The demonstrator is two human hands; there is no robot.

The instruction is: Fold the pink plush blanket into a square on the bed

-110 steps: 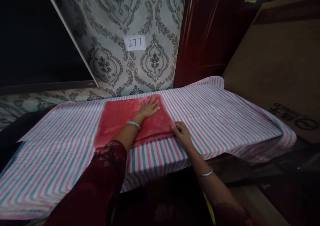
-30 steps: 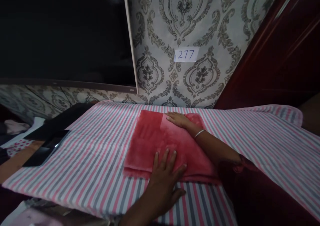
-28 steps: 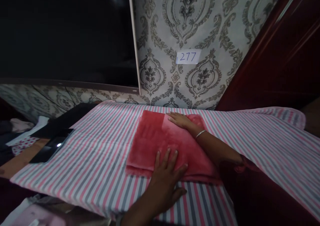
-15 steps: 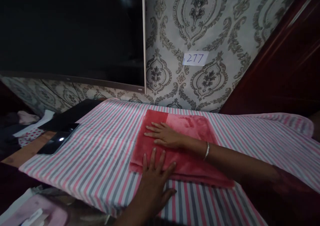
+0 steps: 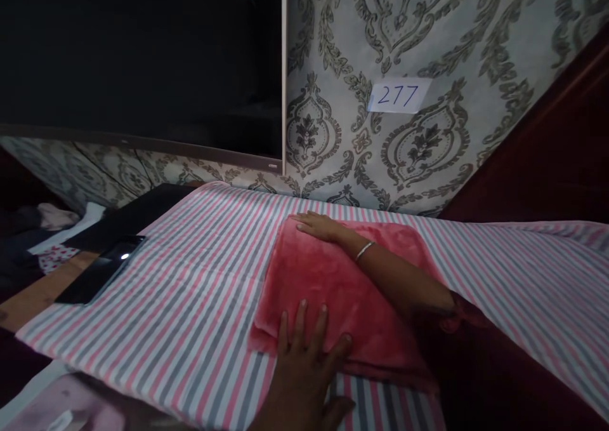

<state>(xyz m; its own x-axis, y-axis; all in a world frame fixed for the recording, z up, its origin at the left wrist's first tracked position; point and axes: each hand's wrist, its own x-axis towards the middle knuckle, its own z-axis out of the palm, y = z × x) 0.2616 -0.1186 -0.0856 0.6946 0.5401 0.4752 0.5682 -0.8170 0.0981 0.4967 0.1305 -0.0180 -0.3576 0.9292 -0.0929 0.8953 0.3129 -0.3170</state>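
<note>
A folded red plush blanket (image 5: pixel 333 291) lies flat on a striped cloth (image 5: pixel 204 272) in pink, grey and white. My left hand (image 5: pixel 307 361) rests on its near edge, fingers spread, with the thumb apart over the striped cloth. Across the blanket reaches my right arm, wearing a silver bangle (image 5: pixel 365 251). My right hand (image 5: pixel 321 226) lies flat at the blanket's far left corner, fingers stretched out. Neither hand grips anything. The right forearm and dark sleeve hide part of the blanket's right side.
A large dark screen (image 5: pixel 143 63) hangs on the patterned wall, beside a paper marked 277 (image 5: pixel 398 95). To the left, a dark glossy phone-like slab (image 5: pixel 102 269) lies at the cloth's edge. A pink item (image 5: pixel 71 402) sits below the front left edge.
My right hand has slid away from me, from the blanket's middle left to its far edge. My left hand stays at the near edge. The camera view has shifted slightly.
</note>
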